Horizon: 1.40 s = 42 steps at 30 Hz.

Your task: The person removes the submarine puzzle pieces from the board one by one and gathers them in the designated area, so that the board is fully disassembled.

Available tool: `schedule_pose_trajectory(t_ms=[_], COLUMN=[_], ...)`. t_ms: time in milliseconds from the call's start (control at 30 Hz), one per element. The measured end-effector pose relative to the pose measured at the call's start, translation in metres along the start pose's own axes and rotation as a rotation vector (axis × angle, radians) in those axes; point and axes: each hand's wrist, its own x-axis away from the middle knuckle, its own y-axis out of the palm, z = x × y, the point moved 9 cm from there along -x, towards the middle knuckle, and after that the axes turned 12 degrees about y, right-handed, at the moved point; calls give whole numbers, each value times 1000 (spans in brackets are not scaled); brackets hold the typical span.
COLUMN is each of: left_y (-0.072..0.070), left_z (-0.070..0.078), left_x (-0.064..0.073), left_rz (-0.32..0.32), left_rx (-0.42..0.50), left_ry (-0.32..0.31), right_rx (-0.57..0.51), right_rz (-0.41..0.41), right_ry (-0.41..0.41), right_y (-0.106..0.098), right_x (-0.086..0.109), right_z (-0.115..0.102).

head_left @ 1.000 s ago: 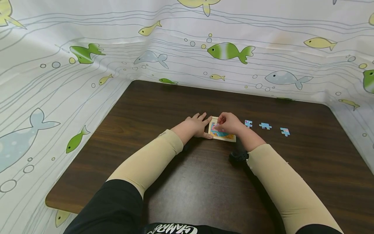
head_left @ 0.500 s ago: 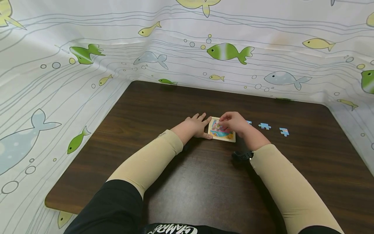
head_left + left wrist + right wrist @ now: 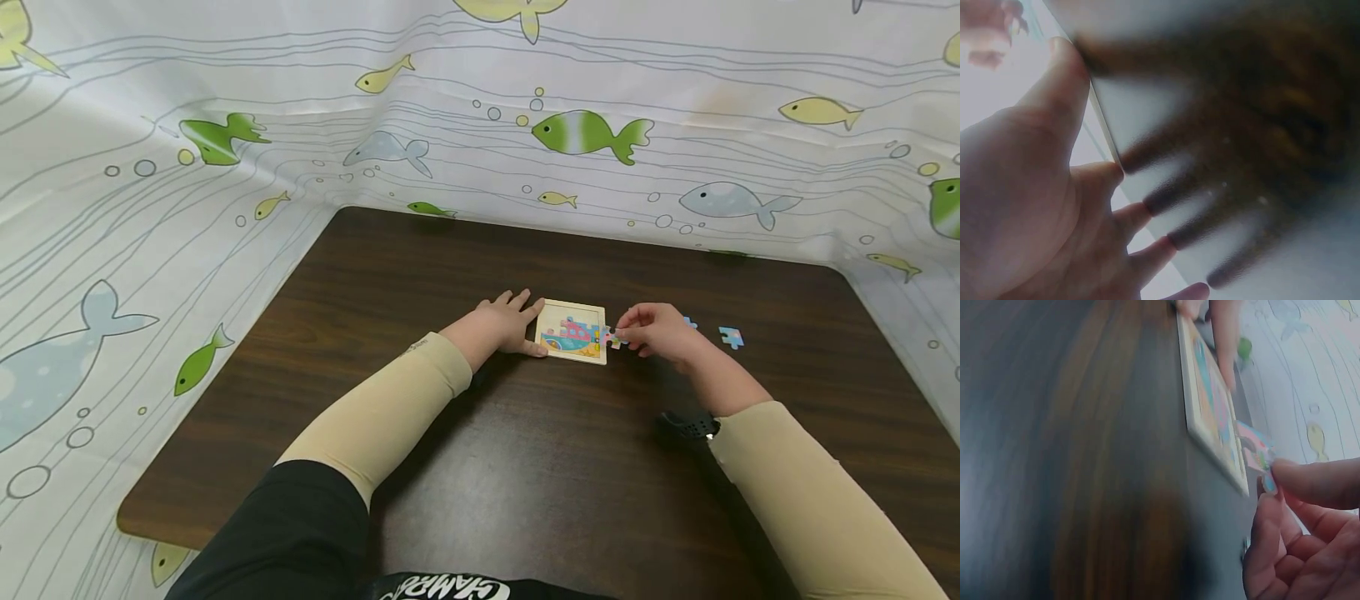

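My left hand (image 3: 501,323) lies flat with fingers spread, its thumb and index finger against the left edge of a pale wooden puzzle tray (image 3: 572,303). Fitted pieces (image 3: 577,333) in the tray show a pink and teal boat picture; the tray's upper left is bare. Just off the right edge of the tray, my right hand (image 3: 655,332) pinches a pink and blue jigsaw piece (image 3: 611,337) between thumb and fingers. In the right wrist view, that jigsaw piece (image 3: 1255,447) is tilted and overlaps the tray's rim (image 3: 1210,447).
Two more jigsaw pieces lie right of my right hand: one blue piece (image 3: 690,322) partly hidden by it, and a blue and pink piece (image 3: 731,337) farther right. Around the dark wooden table (image 3: 420,258) hangs a white fish-patterned curtain (image 3: 465,125).
My right hand has moved right, from over the tray to beside its right edge, with a jigsaw piece pinched in it. My left hand has stayed in place.
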Motion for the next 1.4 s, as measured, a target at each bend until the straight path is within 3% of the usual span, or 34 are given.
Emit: schedule_pose_trajectory(t_ms=[267,567,1100,1400], left_y=[-1,-2,1,-1], left_z=[0,0,-1,1], left_x=[1,4,-1,3], left_rz=[6,2,-1,0], left_rx=[11,24,12,12], left_ry=[2,-3,-4,-2], right_rx=[84,106,143,142], right_rz=[21,43,117,123], right_ry=[19,14,16,-55], right_y=[-24,-24,-24,-10], right_x=[12,10,3,-1], right_z=[31,34,27,-8])
